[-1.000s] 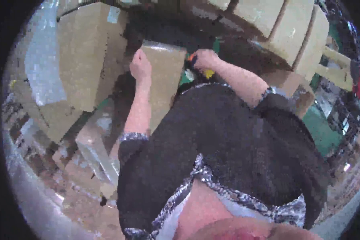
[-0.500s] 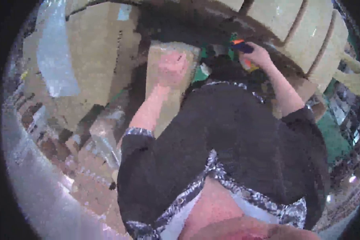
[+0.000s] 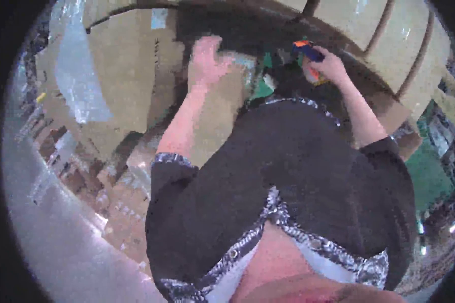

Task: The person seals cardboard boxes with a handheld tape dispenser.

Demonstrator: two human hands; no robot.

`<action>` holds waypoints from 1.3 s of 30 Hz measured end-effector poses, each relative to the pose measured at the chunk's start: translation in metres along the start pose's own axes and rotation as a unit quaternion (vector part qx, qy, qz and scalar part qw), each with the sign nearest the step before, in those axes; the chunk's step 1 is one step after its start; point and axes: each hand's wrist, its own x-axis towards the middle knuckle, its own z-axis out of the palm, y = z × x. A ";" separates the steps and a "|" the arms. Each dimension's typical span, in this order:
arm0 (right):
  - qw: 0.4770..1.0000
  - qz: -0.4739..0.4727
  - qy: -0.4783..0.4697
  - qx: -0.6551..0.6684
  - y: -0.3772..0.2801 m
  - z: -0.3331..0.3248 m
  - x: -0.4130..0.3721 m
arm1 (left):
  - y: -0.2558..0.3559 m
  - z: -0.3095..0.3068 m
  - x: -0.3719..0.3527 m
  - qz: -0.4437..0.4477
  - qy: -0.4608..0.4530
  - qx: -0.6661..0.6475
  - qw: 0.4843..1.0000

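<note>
Working at the box now, seemingly, with left hand spread open, right hand gripping a dark-and-orange tool, probably needing a steady box next

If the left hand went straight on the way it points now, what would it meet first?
Nothing I can make out: beyond the left hand lies only a dark area, so the way looks free as far as the picture shows, though depth there is hard to judge.
</note>
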 end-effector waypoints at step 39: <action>1.000 -0.017 0.011 0.024 -0.001 -0.017 0.008 | 0.002 -0.036 0.047 -0.276 -0.505 0.066 0.815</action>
